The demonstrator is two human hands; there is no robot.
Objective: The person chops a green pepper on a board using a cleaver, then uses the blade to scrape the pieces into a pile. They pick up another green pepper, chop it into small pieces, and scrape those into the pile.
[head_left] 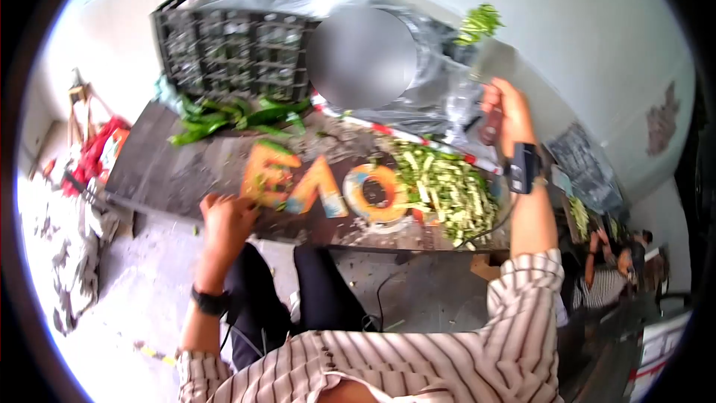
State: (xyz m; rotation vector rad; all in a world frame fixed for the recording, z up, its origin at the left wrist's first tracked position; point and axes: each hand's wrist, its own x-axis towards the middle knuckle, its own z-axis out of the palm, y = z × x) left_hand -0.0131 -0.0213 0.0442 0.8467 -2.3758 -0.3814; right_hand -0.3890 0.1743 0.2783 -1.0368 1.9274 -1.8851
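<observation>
Raised over the far right of the wooden table, my right hand grips the brown handle of a cleaver. A clump of chopped greens shows at the far end of its broad blade. My left hand is low by the table's front edge, fingers curled together; I cannot tell what, if anything, they hold. A heap of cut pale-green strips covers the right part of the table. Whole long green peppers lie in a pile at the back left, with small green scraps about the middle.
A black plastic crate stands behind the peppers, beside grey plastic sheeting. A red-and-white strip crosses the table's back. Large painted letters mark the tabletop. Another person works at the far right; cloth bundles lie left.
</observation>
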